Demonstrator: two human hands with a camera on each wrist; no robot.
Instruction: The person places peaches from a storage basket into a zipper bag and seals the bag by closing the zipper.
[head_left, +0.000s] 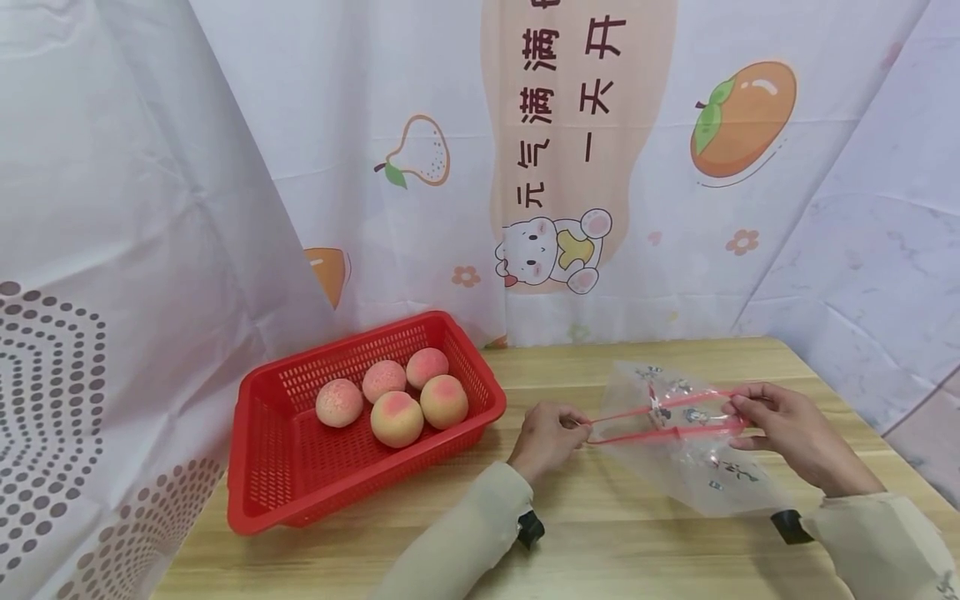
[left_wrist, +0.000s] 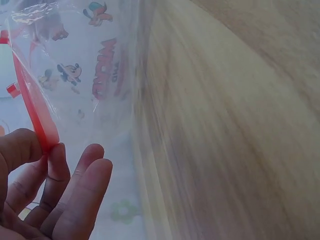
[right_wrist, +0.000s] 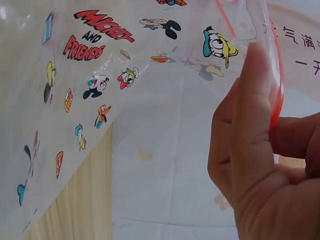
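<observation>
Found the clear plastic bag right of centre in the head view, over the wood table. Saw the left hand and right hand each pinching one end of its red-edged mouth. Lost the mouth's right end behind the right hand's fingers; saw both hands cropped at lower corners of the wrist views. Could not make out all prints through glare and folds. Noted the mouth's long axis lying left to right, rising slightly rightward, red edges parted. Read "MICKEY AND FRIENDS" slanting, upper left, right wrist view; read "元气满满" sideways on the cloth, top centre, head view, next character cropped. Marked peaches in a red basket, left.
</observation>
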